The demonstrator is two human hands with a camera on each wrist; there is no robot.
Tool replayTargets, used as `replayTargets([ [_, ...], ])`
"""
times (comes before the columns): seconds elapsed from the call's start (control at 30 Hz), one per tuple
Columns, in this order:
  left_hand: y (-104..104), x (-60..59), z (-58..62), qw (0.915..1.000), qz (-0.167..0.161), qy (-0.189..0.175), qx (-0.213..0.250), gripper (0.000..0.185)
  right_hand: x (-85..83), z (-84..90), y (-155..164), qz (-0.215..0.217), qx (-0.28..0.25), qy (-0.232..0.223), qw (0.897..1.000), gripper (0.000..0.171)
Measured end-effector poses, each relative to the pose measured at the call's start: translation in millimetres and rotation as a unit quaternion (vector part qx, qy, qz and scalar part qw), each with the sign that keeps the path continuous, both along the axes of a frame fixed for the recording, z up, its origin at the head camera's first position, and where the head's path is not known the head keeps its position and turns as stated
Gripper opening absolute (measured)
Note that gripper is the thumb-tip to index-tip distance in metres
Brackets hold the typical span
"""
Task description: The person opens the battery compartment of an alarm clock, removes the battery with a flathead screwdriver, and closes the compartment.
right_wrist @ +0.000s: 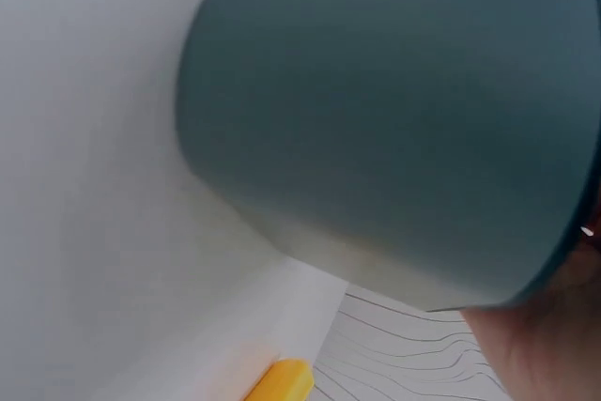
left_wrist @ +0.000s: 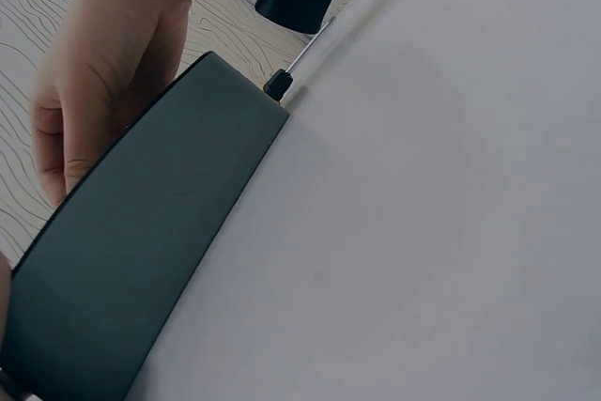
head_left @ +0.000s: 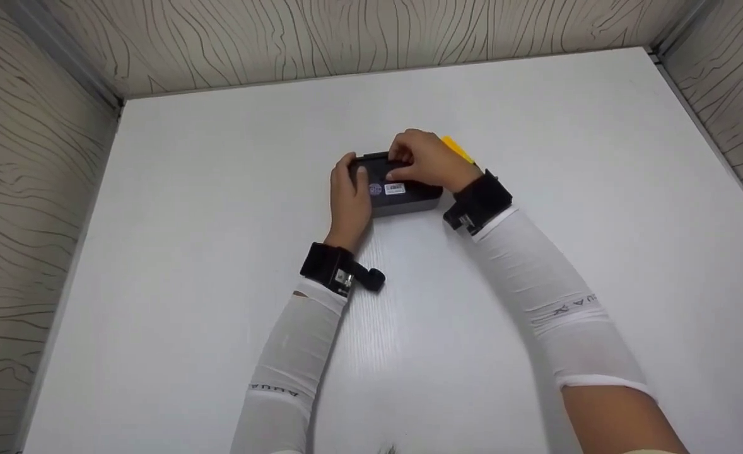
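A dark grey, box-shaped device (head_left: 403, 207) lies on the white table with its black face up, showing a round sticker and a white barcode label. My left hand (head_left: 349, 200) grips its left end, the thumb over the top edge. Over the far right part of the black face, my right hand (head_left: 433, 159) has bent fingers and a lowered thumb; I cannot tell whether they pinch anything. A yellow-handled screwdriver (head_left: 457, 150) lies just beyond the right hand. In the left wrist view the device's side (left_wrist: 150, 223) hides the right fingertips. The right wrist view is mostly filled by its end (right_wrist: 385, 119).
The white table (head_left: 207, 208) extends around the device. Wood-patterned panels (head_left: 321, 38) border the table at the back and both sides. Each wrist carries a black camera mount, the left one (head_left: 330, 268) over the tabletop, the right one (head_left: 482, 202) near the device's right end.
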State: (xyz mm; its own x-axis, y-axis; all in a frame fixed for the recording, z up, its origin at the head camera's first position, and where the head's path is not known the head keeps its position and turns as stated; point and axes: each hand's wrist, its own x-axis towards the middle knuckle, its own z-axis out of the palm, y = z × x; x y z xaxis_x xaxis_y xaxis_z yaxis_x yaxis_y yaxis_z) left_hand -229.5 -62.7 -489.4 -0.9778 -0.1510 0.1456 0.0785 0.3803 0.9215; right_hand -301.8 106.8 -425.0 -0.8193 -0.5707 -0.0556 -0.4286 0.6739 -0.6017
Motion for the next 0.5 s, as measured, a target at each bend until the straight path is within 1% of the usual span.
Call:
replayTargets([
  [0.27, -0.5, -0.3, -2.7, 1.0000, -0.003, 0.003, 0.003, 0.043, 3.3, -0.1, -2.5, -0.007, -0.011, 0.010, 1.000, 0.020],
  [0.37, -0.9, -0.7, -2.9, 1.0000, -0.003, 0.002, 0.005, 0.043, 3.7, 0.5, -4.0, 0.003, -0.011, 0.022, 1.000, 0.020],
  [0.5, -1.2, -1.3, -3.8, 1.0000, -0.005, 0.002, 0.005, 0.044, 3.9, 0.5, -5.5, 0.020, 0.002, 0.044, 0.999, 0.020],
])
